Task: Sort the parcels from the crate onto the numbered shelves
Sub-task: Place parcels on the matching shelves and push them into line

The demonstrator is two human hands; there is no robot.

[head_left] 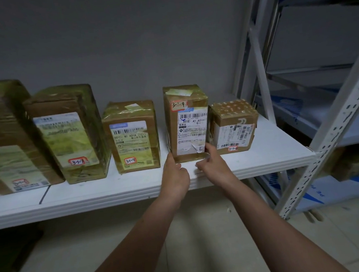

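The left hand (175,174) has its thumb laid against the lower left corner of a tall brown cardboard parcel marked 3-1-9 (186,122). Its fingers are curled in front of the base, and I cannot tell whether they catch the box. The right hand (213,165) pinches that parcel's lower right corner, with the thumb on the side face and a bent finger at the front edge.

The parcel stands upright on a white shelf board (114,188). Just right of it, seemingly touching, sits a squat brown carton with dotted tape (235,128). Left of it, apart, stands a taped brown box marked 3-1-8 (132,136), and beyond that a larger film-wrapped box marked 3-1-7 (69,134). Well to its right rises a pale perforated metal upright (326,139).
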